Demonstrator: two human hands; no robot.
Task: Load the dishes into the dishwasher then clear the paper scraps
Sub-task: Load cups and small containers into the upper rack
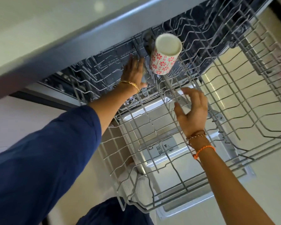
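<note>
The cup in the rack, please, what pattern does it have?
Red flowers and dashes on white cup; head view.

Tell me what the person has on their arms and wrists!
The left arm wears a dark blue sleeve that ends near the elbow, and a thin gold bangle circles the wrist below the left hand. The right arm has no sleeve in view. Below the right hand sit two bands: a brownish braided thread and a bright orange cord bracelet.
</note>
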